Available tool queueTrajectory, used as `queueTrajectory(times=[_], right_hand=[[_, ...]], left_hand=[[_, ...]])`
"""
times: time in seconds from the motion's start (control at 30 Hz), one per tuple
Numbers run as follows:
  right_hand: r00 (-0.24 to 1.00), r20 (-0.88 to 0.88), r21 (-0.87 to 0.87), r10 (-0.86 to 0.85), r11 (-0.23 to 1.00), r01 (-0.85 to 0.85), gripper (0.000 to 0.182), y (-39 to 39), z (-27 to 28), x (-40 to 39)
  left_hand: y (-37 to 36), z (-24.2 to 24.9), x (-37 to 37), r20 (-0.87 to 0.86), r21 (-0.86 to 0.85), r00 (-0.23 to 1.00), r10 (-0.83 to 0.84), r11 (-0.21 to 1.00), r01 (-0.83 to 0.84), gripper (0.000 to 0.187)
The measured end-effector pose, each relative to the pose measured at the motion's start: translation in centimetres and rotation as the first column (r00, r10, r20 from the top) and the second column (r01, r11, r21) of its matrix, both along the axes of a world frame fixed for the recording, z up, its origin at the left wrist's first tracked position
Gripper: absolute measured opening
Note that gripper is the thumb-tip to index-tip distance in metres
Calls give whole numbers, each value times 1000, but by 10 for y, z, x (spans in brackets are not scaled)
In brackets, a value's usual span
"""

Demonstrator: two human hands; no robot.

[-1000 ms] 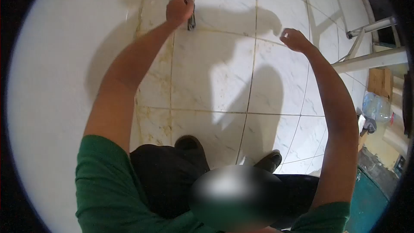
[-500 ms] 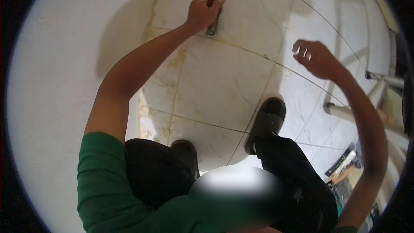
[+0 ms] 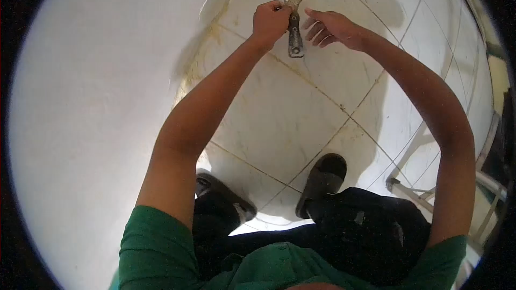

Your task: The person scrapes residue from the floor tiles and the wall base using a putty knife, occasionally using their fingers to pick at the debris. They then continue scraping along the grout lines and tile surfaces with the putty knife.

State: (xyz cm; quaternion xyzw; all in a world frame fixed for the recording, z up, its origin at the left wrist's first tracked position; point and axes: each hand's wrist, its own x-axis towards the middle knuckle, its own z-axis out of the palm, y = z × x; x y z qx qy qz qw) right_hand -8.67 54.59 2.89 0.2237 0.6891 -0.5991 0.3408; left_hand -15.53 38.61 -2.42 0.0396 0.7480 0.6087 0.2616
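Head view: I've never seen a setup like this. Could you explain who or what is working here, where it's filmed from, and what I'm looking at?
There is no machine here: a person works with two bare hands. The camera is worn on their head and looks forward and down, so their own arms and green sleeves reach up the picture. Below is a tiled floor with yellowish stains on its left part, and dark shoes stand on it. The left hand holds a scraper near where blade meets handle, the spattered blade pointing away. The right hand is open beside the handle and seems to hold nothing.
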Motion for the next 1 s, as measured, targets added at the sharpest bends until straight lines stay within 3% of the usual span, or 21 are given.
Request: queueTrajectory(times=[0.07, 0.13, 0.23, 0.3, 0.37, 0.43, 0.53, 0.6, 0.63, 0.67, 0.77, 0.87, 1.0], right_hand=[[997, 66, -173, -24, 984, 36, 39, -18, -4, 0], [998, 7, -191, -54, 980, 55, 36, -35, -12, 10], [989, 12, -120, -150, 981, 150, 30, -51, -7, 19], [985, 44, -76, -166, 983, 169, 29, -56, 3, 17], [990, 1, -41, -144, 989, 143, 29, -62, 8, 18], [988, -43, -6, -151, 988, 151, 30, -70, 8, 20], [971, -104, 58, -213, 974, 220, 29, -81, 8, 19], [955, -146, 52, -258, 962, 268, 33, -87, 7, 14], [945, -167, 48, -279, 956, 291, 35, -88, 7, 11], [948, -131, 22, -289, 955, 294, 31, -90, 6, 8], [953, -37, -58, -302, 952, 300, 23, -97, 5, -1], [958, -11, -100, -285, 954, 283, 21, -99, -3, -8], [953, -82, -40, -291, 957, 288, 22, -95, -8, -15]], left_hand=[[-4, -3, 5, 115, 78, 982, 149, 984, -159, 19], [-4, -4, 10, 160, 133, 956, 246, 954, -268, 16], [-10, -25, 10, -12, 77, 985, 172, 982, -170, 14], [-7, -27, 8, -36, 191, 973, 227, 958, -216, 15], [-8, -28, 12, 49, 174, 974, 220, 959, -226, 12], [-15, -13, 10, 215, 46, 964, 157, 984, -170, 20], [-22, -48, 9, -273, -63, 962, 23, 997, -42, 16], [-25, -47, 10, -130, 58, 985, 117, 992, -111, 19], [-25, -42, 6, 158, 145, 970, 184, 968, -207, 20], [-24, -38, 3, 437, 199, 876, 205, 928, -316, 23], [-24, -18, 2, 515, 238, 815, 266, 869, -434, 18], [-29, 6, 3, 460, 184, 854, 245, 914, -362, 18], [-25, -24, -15, 302, 95, 928, 218, 962, -257, 17]])
